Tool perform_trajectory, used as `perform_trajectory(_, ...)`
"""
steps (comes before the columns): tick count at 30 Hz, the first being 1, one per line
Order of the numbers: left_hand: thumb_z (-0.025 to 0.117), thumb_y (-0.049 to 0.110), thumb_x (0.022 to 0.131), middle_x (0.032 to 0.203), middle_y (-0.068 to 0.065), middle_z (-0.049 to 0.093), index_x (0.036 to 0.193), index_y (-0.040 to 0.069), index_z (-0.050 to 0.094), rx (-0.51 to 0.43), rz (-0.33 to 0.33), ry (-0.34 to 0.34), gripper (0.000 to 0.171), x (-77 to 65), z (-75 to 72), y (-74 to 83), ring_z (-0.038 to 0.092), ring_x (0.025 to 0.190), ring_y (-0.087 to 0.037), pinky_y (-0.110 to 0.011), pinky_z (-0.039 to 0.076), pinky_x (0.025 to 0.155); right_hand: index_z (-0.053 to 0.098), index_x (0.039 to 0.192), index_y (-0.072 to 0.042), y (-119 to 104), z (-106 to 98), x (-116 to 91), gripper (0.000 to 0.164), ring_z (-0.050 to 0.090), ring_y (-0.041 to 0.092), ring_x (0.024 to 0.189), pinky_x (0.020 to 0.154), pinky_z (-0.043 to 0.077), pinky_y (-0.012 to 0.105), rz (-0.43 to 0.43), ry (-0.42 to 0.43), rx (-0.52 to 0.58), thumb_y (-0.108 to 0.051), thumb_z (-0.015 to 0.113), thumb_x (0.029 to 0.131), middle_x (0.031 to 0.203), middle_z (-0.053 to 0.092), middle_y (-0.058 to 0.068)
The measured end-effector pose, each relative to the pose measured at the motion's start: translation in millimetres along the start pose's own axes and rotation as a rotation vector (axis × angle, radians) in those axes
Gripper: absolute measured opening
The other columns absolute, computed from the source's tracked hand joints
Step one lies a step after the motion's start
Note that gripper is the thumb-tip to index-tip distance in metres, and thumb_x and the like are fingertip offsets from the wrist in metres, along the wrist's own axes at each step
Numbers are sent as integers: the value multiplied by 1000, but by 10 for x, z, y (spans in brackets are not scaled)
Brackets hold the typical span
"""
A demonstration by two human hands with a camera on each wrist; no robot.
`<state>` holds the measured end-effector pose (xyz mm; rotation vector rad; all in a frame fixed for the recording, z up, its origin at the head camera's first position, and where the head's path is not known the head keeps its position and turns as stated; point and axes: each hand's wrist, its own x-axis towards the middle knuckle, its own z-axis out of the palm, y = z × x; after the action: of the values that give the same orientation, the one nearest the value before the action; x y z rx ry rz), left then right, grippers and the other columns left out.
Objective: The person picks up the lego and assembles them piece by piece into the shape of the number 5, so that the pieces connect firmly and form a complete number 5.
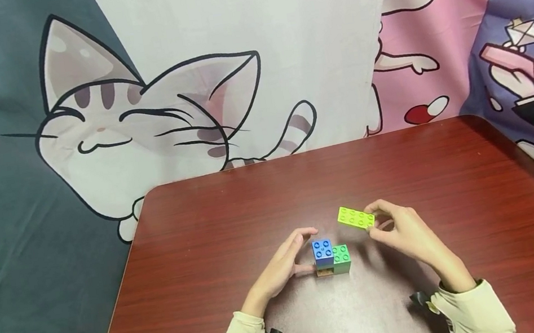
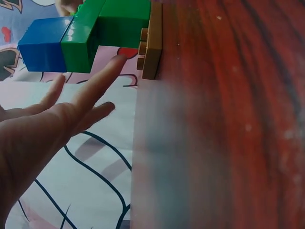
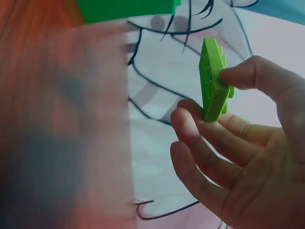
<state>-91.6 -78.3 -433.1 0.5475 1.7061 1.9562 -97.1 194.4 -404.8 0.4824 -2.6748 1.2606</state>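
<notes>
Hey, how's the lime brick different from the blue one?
The lime brick is thin and oblong; the blue brick is thicker, with a square top. The lime brick shows eight studs, the blue brick four. The right hand pinches the lime brick, while the blue brick sits on a green brick. Both have studs.

The lime brick (image 1: 354, 217) that the right hand (image 1: 405, 230) pinches is smooth plastic; the blue brick (image 1: 322, 252) beside the left hand (image 1: 278, 267), glossy plastic. Beneath, the wood-look tabletop (image 1: 237, 210) shines; beyond, the backdrop (image 1: 250, 9) is creased cloth.
</notes>
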Motion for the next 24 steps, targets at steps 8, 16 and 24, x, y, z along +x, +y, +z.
perform_trajectory(8,30,17,102,151,-9,21,147,17,27,61,72,-26,44,-23,1,111,18,137,-34,-47,47,87,60,99,-10,-214,1,-14,31,61,10,72,66,54,32,-124,-51,48,3,69,73,88,66,-1)
perform_trajectory(16,41,21,100,150,-14,22,149,11,21,95,103,-79,54,-60,25,267,25,135,-32,-51,44,89,62,103,-11,-353,71,-6,31,61,8,76,69,54,31,-217,-130,121,1,68,75,94,64,-5)
perform_trajectory(24,46,8,97,149,-14,25,145,6,31,41,139,-105,50,10,-25,19,39,127,-28,-47,46,88,59,109,-11,-384,160,-25,33,61,8,78,66,54,29,-187,-193,151,-3,68,78,94,64,-4)
